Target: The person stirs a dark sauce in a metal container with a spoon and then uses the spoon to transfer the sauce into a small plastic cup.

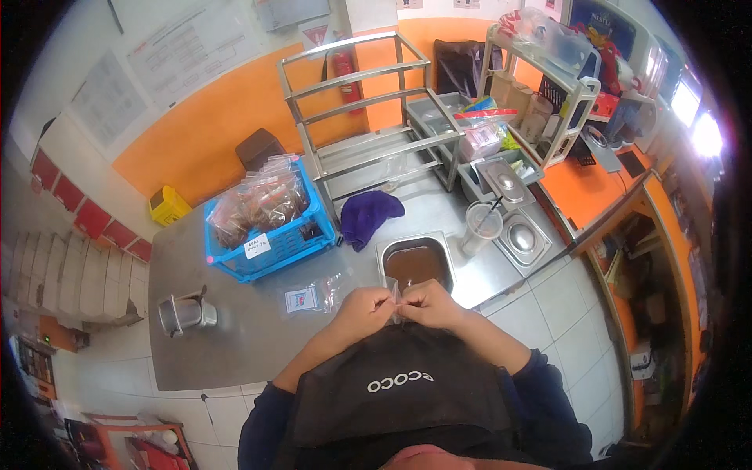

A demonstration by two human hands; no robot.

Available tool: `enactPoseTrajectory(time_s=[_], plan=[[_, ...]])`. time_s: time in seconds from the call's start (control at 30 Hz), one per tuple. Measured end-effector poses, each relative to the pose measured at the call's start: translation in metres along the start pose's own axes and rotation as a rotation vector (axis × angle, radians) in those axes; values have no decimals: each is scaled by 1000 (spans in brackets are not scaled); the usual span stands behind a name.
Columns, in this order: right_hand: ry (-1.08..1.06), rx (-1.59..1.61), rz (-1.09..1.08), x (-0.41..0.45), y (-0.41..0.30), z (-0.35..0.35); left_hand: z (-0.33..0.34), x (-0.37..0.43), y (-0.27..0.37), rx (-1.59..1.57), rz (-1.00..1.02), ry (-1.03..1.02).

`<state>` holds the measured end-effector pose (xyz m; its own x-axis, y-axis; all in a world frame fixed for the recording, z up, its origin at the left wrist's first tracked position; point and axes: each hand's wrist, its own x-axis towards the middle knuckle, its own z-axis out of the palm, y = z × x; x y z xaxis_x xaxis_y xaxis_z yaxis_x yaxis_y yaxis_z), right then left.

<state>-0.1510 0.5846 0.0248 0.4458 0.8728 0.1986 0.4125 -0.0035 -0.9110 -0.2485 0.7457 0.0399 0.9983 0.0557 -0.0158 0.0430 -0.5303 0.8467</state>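
My left hand [365, 311] and my right hand [430, 304] meet close to my apron, their fingertips pinching a small clear plastic bag [392, 286]. Just beyond them, a steel food pan [446, 254] holds brown liquid [416, 264]. Flat clear bags [329, 294], one pack bearing a printed label, lie on the steel table left of my left hand. A blue plastic basket [282, 258] farther left is filled with zip bags of brown contents [264, 202]. Behind the pan rests a purple cloth [367, 217].
A plastic cup with a black straw [482, 228] and steel pan lids [523, 238] stand right of the pan. Steel containers [187, 314] are on the table's left part [235, 341]. Behind are a metal rack frame [376, 167], grey bins [470, 182] and a white shelf [558, 141].
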Motion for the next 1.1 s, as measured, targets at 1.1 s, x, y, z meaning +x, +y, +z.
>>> enactPoseTrajectory(time_s=[1.1], plan=[[196,319,299,-8,14,-7,-5,27,-34,277,591,297]])
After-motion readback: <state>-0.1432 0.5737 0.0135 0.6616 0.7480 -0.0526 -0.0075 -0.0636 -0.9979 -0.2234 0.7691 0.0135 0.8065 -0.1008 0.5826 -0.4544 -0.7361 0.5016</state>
